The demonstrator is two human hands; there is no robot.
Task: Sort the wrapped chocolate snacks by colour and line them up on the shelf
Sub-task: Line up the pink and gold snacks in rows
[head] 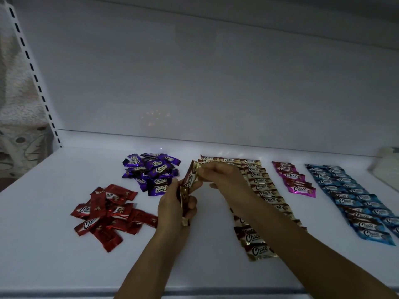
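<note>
On the white shelf [54, 244] lie wrapped Choco snacks grouped by colour. A loose red pile [108, 214] sits at the left and a loose purple pile [151, 172] behind it. Gold snacks [262, 187] run in a long line at the centre, partly hidden by my right forearm. A short pink line [295, 180] and a long blue double line [356, 203] lie to the right. My left hand [172, 208] grips a small stack of gold snacks [187, 186]. My right hand [220, 175] pinches the top end of the uppermost gold snack.
A slotted white upright [32, 70] rises at the shelf's left edge, with patterned fabric [15, 117] beyond it. The white back wall [216, 83] stands behind the snacks. A pale object [386, 167] sits at the far right. The shelf's front edge [64, 295] runs along the bottom.
</note>
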